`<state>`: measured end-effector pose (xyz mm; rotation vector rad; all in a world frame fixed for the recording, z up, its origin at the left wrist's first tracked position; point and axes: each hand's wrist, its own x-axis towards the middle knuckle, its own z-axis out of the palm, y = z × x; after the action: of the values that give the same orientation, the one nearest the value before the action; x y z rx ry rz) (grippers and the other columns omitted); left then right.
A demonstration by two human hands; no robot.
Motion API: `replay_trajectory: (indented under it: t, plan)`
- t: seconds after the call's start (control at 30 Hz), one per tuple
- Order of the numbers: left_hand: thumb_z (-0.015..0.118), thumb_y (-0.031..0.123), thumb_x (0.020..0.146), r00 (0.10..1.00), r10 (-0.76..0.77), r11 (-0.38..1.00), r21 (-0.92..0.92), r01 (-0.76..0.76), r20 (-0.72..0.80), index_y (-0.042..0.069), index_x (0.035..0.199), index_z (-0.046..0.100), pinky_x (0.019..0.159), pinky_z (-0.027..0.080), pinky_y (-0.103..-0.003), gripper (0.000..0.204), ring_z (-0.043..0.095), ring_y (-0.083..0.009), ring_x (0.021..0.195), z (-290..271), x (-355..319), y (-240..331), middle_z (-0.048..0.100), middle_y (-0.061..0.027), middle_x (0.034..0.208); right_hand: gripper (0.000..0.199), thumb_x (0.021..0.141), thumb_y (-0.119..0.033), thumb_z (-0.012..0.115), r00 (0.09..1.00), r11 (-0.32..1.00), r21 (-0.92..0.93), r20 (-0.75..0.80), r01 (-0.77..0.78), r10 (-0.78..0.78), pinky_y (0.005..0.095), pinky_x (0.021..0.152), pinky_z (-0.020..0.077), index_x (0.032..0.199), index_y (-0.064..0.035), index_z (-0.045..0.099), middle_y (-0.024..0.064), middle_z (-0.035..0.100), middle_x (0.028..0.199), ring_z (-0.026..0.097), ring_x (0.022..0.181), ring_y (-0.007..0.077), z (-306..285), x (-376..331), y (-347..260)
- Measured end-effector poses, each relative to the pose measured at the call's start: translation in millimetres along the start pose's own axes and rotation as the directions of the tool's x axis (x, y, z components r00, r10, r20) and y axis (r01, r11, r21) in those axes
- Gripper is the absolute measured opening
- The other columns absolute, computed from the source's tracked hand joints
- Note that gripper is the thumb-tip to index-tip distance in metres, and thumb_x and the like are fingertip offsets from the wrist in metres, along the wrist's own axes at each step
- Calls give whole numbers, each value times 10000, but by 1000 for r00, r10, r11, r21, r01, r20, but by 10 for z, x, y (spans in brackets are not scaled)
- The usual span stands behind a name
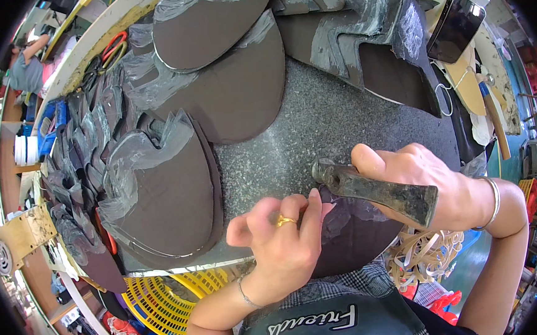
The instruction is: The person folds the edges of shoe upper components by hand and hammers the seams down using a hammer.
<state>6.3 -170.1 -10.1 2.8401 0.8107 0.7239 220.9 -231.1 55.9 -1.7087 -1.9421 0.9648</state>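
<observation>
My right hand (pixel 422 178) is closed round a dark, worn metal hammer (pixel 385 195), whose rounded face is low over the grey stone slab (pixel 262 168). Just left of it my left hand (pixel 283 241), with a gold ring, has its fingers curled and pinched at the edge of a dark brown, leather-like piece (pixel 348 243). That piece lies at the slab's near edge, partly under both hands, with grey smears along its upper side. More rounded brown pieces (pixel 171 199) with grey smeared edges overlap at the left.
Stacked smeared pieces (pixel 334 44) lie along the far side. A black phone (pixel 456 28) and a wooden-handled tool (pixel 495 117) are at the right, scissors (pixel 111 51) at the far left. Below the slab are a yellow basket (pixel 163 302) and pale straps (pixel 427 253). Another person (pixel 28 72) is far left.
</observation>
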Motion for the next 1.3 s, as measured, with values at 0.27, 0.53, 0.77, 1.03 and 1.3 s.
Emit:
replay_trajectory:
  t: [0.27,0.53,0.77,1.03,1.3]
  plan:
    - [759,104,614,999,35,999,-29,-35,1,159,754,654,815,268,-462,183,458,-278,956,-77,13,-45,579,26,931,272,795,-82,629,997,979,-190,49,75,-67,429,466,498,974,-10,438,154,586,600,635,557,373,-48,127,-160]
    - [687,151,667,989,128,982,-150,-117,71,153,883,719,879,290,-454,218,501,-229,1004,-87,62,-77,572,13,1013,280,770,-70,648,994,966,-235,15,110,-110,393,461,508,956,-6,448,136,607,624,646,550,341,-158,44,-169]
    - [795,100,696,975,115,966,-250,-65,192,94,884,618,883,342,-463,259,494,-296,1014,-166,295,33,562,-92,1077,234,833,-42,622,970,974,58,-99,-218,223,446,473,445,988,-43,448,160,555,619,600,569,391,-182,-508,-134]
    - [775,-46,659,990,-40,911,-402,91,133,66,838,525,737,439,-293,327,512,-182,831,-704,449,-429,479,-59,890,157,898,-93,642,852,956,146,-435,-254,293,349,442,380,968,-42,511,47,390,547,516,455,203,39,-717,-112]
    - [749,51,769,985,-97,820,550,159,-139,74,1194,628,1081,316,-419,443,446,-331,1276,-1159,673,-1791,533,-136,1300,176,875,0,640,774,999,-23,-633,-27,6,323,515,415,977,-43,503,104,544,697,557,547,250,-79,-294,63]
